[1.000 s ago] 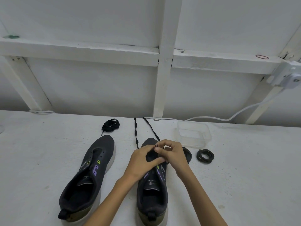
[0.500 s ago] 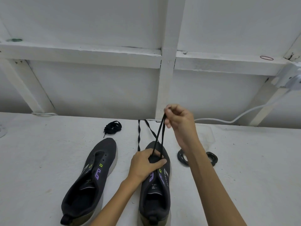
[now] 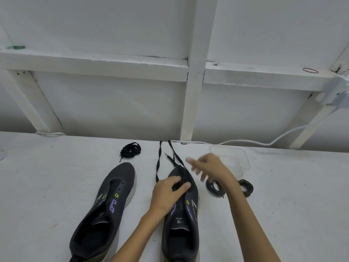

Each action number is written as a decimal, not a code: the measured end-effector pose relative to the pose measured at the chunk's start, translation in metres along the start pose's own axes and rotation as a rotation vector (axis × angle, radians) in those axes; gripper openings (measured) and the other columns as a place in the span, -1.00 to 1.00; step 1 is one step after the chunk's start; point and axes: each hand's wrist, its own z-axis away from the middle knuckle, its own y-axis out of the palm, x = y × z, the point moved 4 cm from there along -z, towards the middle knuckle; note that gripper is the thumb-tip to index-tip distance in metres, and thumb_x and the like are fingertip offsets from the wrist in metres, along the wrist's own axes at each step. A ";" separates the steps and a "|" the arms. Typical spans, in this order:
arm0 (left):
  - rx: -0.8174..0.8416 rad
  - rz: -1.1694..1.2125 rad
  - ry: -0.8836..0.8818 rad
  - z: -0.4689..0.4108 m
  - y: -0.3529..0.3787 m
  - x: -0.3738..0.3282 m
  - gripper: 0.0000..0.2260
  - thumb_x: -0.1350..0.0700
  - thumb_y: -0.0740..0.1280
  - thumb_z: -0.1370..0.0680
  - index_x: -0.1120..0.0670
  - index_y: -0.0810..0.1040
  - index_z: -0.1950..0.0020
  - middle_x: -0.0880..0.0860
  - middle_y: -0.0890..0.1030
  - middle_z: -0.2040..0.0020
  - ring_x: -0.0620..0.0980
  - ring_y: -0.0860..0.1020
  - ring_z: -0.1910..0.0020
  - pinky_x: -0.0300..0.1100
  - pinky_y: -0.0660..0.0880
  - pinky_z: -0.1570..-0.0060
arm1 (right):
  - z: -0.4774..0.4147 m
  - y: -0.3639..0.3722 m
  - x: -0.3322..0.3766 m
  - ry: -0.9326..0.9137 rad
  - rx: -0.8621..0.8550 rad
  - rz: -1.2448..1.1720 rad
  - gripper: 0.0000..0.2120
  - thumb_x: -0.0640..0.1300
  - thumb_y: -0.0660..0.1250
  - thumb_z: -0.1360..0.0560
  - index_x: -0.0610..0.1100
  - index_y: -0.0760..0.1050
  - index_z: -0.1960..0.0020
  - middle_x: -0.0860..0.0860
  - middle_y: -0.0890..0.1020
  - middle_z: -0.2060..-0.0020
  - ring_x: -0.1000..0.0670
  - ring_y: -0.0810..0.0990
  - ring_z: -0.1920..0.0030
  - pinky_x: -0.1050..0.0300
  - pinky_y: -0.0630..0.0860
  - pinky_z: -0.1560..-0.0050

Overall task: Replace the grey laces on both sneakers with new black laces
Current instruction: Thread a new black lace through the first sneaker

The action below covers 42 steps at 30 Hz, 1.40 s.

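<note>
The sneaker being laced stands toe-away on the white table, and everything else is placed from it. The left hand rests on its forward eyelet rows, forefinger and thumb bent on either side of the crossing of the black lace. I cannot tell whether they nip the lace or only press on the shoe.

From that crossing the lace runs out beyond the toe in three loose strands. One goes off the toe's left side, the other two lie straight ahead of it, and all lie flat on the table towards the wall.

The right hand hovers just right of the toe, blurred, with fingers spread and slack, holding nothing. The nearest strand lies just to its left and is not in its fingers.

The second sneaker lies to the left of the first, apart from it, with bare eyelets. A bundled black lace lies ahead of this second sneaker's toe. To the right of the laced sneaker sits a dark coil, partly under the right forearm. A second coil lies further right. A clear plastic tub stands ahead of both coils.
</note>
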 end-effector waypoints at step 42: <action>-0.004 -0.071 0.002 0.004 -0.002 -0.007 -0.82 -0.08 0.42 -0.47 -0.01 0.57 0.21 -0.11 0.58 0.30 -0.14 0.50 0.29 -0.17 0.49 0.20 | -0.080 0.044 -0.018 0.038 -0.014 0.300 -0.89 -0.26 0.34 -0.43 -0.20 0.66 0.16 -0.10 0.67 0.29 -0.14 0.70 0.24 0.04 0.66 0.17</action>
